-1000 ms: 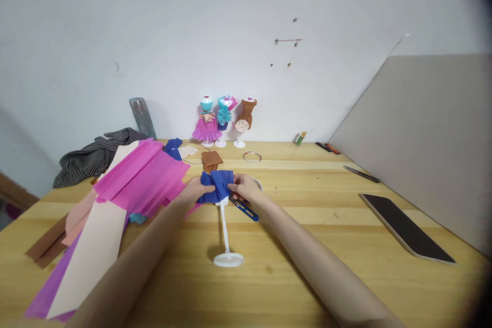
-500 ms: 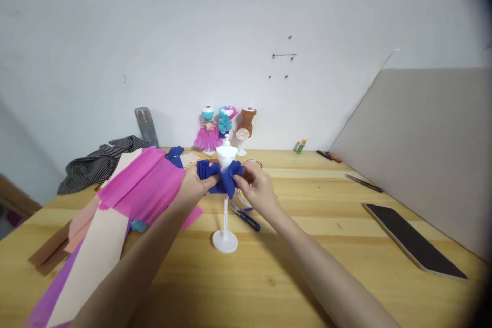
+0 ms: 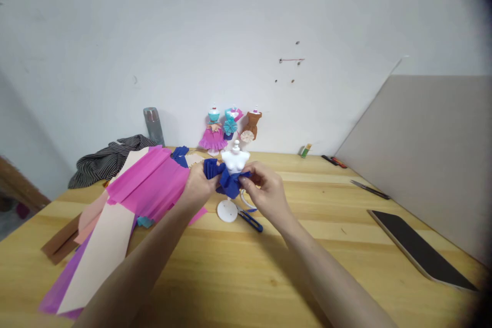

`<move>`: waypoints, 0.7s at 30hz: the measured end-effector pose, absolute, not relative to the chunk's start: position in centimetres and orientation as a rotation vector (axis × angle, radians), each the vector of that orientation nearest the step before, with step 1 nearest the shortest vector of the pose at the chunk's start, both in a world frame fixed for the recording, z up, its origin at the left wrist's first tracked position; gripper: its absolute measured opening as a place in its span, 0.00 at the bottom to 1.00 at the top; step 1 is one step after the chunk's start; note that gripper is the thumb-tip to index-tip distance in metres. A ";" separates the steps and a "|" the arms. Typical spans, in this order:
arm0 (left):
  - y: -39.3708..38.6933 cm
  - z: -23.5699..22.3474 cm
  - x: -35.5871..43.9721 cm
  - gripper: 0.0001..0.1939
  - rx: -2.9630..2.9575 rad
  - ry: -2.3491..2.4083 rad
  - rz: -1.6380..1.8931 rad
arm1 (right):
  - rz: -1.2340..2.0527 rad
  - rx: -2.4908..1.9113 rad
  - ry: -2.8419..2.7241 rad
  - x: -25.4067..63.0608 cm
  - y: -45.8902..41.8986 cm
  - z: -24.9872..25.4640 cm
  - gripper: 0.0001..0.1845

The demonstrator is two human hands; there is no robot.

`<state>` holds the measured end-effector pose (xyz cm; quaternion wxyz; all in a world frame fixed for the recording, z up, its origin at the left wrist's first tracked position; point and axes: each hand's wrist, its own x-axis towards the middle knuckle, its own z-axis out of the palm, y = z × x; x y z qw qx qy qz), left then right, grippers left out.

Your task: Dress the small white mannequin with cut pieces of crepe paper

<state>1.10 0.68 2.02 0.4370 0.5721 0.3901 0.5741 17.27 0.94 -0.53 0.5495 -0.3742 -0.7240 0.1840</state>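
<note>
Left hand (image 3: 200, 184) and right hand (image 3: 267, 189) pinch blue paper (image 3: 229, 184), grips closed, against a mannequin (image 3: 235, 160). Dressed mannequins (image 3: 213, 138) line the far counter (image 3: 326, 205) edge.

The bare left forearm (image 3: 150, 252) slants inward from below, mirrored by the right forearm (image 3: 315, 262). The left hand (image 3: 199, 185) points its thumb inward, its other fingers mostly hidden. Level beside it, the right hand (image 3: 266, 189) curls, thumb and forefinger pinching.
</note>
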 end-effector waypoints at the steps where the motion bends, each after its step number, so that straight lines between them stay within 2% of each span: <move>1: 0.6 2.1 1.2 0.15 1.414 0.972 1.406 | 0.461 -0.900 -1.700 17.3 1.0 -0.5 0.03; 10: 0.9 2.4 1.0 0.13 1.357 0.982 1.417 | 0.832 -0.938 -1.567 17.5 1.9 -0.2 0.07; 21: 0.1 3.3 0.7 0.13 1.385 1.041 1.342 | 0.782 -0.940 -1.547 18.5 0.9 1.3 0.07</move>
